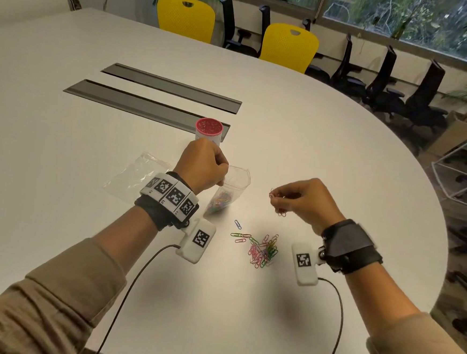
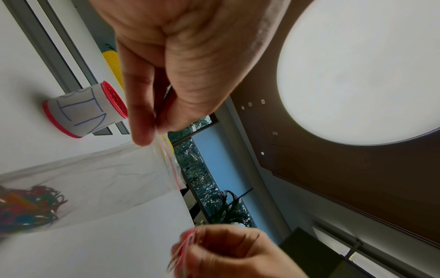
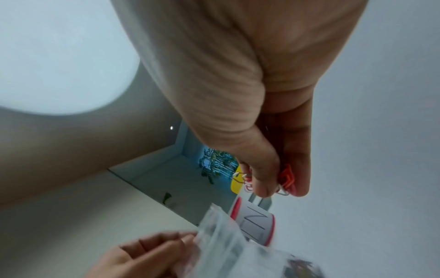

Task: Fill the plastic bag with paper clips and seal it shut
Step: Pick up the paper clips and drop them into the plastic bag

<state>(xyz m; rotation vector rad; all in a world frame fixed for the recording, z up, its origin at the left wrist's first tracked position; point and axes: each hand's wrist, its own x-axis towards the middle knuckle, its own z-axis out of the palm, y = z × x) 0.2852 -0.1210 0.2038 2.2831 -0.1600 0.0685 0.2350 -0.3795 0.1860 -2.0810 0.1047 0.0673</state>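
A small clear plastic bag [image 1: 233, 186] with a red zip strip [image 2: 171, 163] stands with its mouth up and open, coloured paper clips [image 1: 219, 202] lying in its bottom. My left hand [image 1: 202, 168] pinches the bag's top edge between thumb and forefinger. To the bag's right, my right hand [image 1: 297, 197] is raised above the table and pinches a few paper clips [image 3: 287, 178]. A loose pile of coloured paper clips [image 1: 263, 249] lies on the white table [image 1: 56, 218] between my wrists, and a single blue clip [image 1: 238, 224] lies apart from it.
A second clear plastic bag [image 1: 136, 176] lies flat to the left of my left wrist. A white pot with a red rim [image 1: 208, 130] stands just behind my left hand. Two grey cable hatches [image 1: 148, 106] run across the table farther back. Chairs line the far edge.
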